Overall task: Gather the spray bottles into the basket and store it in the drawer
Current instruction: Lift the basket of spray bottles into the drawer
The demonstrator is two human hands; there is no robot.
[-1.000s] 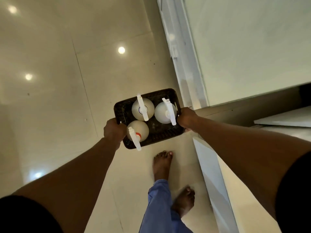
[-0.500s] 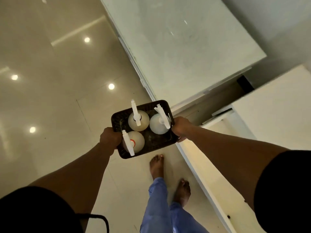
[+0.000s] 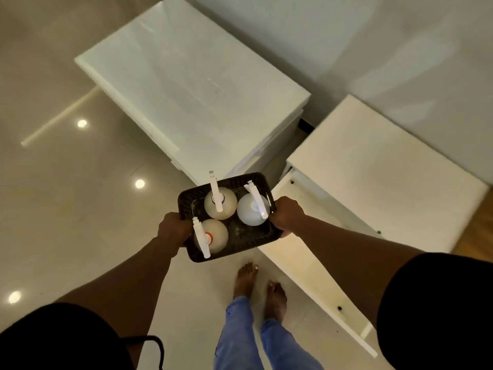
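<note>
A glossy beige tiled floor (image 3: 80, 209) fills the nine o'clock side, mirroring round ceiling lights (image 3: 139, 184) as bright spots. At twelve o'clock a white cabinet (image 3: 192, 84) with a smooth, faintly reflective top stands against a pale grey wall (image 3: 373, 36). At three o'clock sits a second white unit (image 3: 378, 166), apart from the first by a dark gap, with a strip of wooden flooring (image 3: 477, 236) beyond it.

Dim, warm light; ceiling-lamp glare spots on the glossy floor (image 3: 66, 198); edges bowed, corners perhaps slightly soft.
</note>
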